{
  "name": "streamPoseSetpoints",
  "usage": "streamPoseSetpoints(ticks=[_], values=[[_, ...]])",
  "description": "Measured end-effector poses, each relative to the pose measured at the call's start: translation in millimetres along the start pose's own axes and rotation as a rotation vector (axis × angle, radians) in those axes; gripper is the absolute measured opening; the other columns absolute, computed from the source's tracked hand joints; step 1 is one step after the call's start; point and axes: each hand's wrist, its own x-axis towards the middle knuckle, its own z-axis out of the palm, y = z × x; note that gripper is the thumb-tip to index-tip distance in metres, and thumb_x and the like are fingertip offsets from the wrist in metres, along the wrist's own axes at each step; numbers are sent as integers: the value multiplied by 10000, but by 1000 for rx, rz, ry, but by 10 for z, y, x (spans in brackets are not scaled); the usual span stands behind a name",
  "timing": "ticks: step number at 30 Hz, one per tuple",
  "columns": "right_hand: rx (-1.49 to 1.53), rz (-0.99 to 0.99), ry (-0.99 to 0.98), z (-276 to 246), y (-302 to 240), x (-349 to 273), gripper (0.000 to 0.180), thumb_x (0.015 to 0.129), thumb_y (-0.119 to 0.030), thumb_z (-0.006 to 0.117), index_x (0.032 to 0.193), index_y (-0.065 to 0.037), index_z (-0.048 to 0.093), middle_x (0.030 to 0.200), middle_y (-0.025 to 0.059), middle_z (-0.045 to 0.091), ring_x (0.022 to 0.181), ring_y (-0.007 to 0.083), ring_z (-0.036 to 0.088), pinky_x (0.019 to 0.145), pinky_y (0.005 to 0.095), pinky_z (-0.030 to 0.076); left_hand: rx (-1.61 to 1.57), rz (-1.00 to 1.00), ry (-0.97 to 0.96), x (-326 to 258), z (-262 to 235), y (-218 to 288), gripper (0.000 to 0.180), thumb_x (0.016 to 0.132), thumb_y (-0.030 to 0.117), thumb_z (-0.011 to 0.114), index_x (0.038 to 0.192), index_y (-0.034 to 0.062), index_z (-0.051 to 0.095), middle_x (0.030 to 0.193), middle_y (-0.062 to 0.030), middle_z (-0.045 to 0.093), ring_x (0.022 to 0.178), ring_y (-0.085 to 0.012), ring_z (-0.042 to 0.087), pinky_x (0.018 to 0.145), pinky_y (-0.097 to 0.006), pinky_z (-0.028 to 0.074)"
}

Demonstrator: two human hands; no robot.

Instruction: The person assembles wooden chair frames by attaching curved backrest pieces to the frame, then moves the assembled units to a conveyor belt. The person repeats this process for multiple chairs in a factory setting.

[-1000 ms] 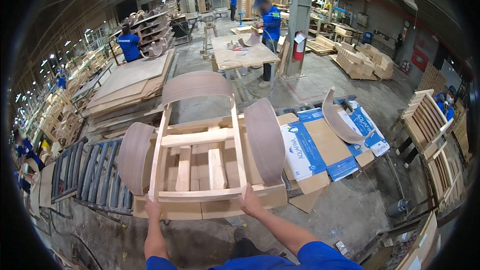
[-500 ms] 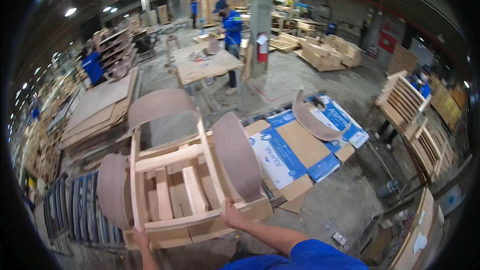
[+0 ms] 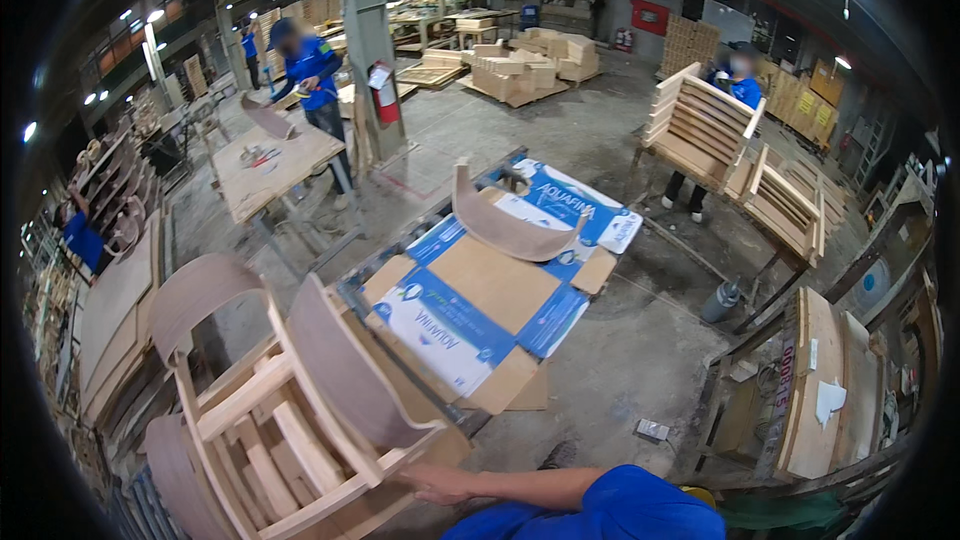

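Observation:
An unfinished wooden chair frame [image 3: 250,395], pale slats with curved brown plywood panels, fills the lower left, tilted on its side. My right hand [image 3: 437,484] reaches left from the bottom edge and grips the frame's lower right rail, under one curved panel [image 3: 345,365]. My blue sleeve [image 3: 610,510] lies along the bottom. My left hand is out of the picture or hidden behind the frame.
Flattened blue-and-white cardboard boxes [image 3: 470,310] lie on the concrete floor ahead, with a curved plywood piece [image 3: 510,225] on them. A workbench [image 3: 270,165] with a person in blue [image 3: 310,70] stands beyond. Stacked wooden frames [image 3: 700,130] and wooden panels [image 3: 830,380] are at the right.
The view has swung to the right, so the chair frame now sits at the lower left. My left hand, seen on the frame before, is no longer visible.

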Motion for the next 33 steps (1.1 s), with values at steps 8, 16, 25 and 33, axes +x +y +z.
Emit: streamPoseSetpoints(ticks=[8,16,25,33], values=[[-67,851,-90,-1583,1538,-2949,540,958,-479,591,1364,-126,638,1235,227,700,1155,422,658,981,500,521,-485,260,-905,-1116,699,2856,356,982,293,627,1169,-10,624,970,-183,709,863,-348,665,774,-489,537],[172,1530,1028,-2822,1927,-5188,425,956,-388,578,1105,-28,747,1051,211,754,942,403,724,832,483,564,-352,243,-2113,-2171,1281,5179,340,990,306,612,1135,-1,636,932,-155,702,808,-310,658,735,-471,536],[1057,1386,1626,-1856,1995,-6144,181,998,-211,604,939,-47,654,776,102,653,608,264,638,530,411,517,-324,503,-2303,-2985,1692,7563,236,987,239,595,841,64,653,673,-25,584,595,-127,547,542,-315,472],[1008,1794,1088,-2411,2272,-6141,153,984,-196,611,962,-49,651,823,109,669,647,258,652,544,384,513,-343,849,-2093,-3472,1988,9617,315,948,336,576,846,90,744,751,-104,706,660,-198,656,626,-393,512]])
